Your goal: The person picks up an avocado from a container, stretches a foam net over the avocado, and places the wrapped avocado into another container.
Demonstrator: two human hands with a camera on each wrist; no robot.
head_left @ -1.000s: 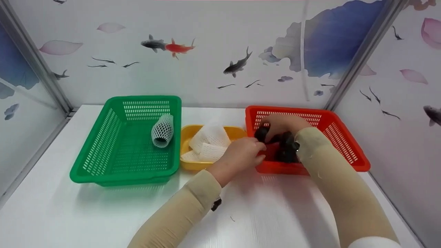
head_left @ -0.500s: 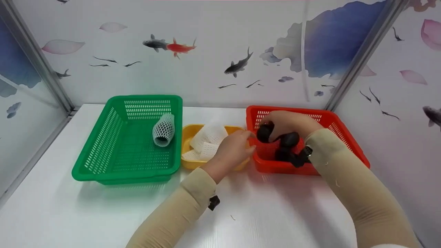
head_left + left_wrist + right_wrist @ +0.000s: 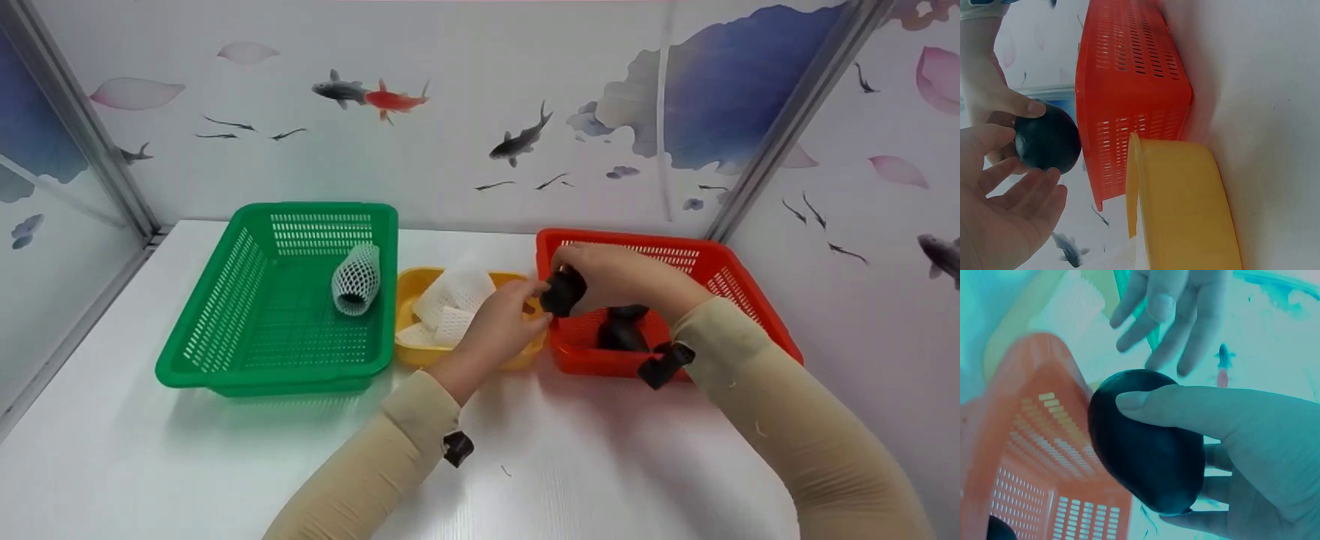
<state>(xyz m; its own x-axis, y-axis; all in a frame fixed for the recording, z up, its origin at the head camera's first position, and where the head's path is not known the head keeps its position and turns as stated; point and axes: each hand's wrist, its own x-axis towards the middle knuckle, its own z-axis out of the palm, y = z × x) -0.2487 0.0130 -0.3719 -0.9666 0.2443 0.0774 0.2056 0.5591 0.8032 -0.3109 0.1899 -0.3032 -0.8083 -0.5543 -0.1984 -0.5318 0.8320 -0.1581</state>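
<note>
My right hand (image 3: pixel 611 277) grips a dark, smooth avocado (image 3: pixel 1148 439), thumb across one side and fingers round the other. The avocado is up by the left rim of the red basket (image 3: pixel 742 300). Close to its left side, my left hand (image 3: pixel 499 315) has its fingers spread, as the left wrist view also shows; in the right wrist view those fingers stand just apart from the avocado. More dark avocados (image 3: pixel 622 334) lie in the red basket, partly hidden by the right arm.
A yellow basket (image 3: pixel 409 300) with white foam net sleeves (image 3: pixel 454 296) stands between the red basket and a green basket (image 3: pixel 187 322). In the green one lies a dark fruit in a net sleeve (image 3: pixel 356 277). Printed wall panels (image 3: pixel 450 172) close off the back and sides.
My right hand has lifted the avocado out of the red basket and brought it left to its rim. My left hand has drawn back slightly left.
</note>
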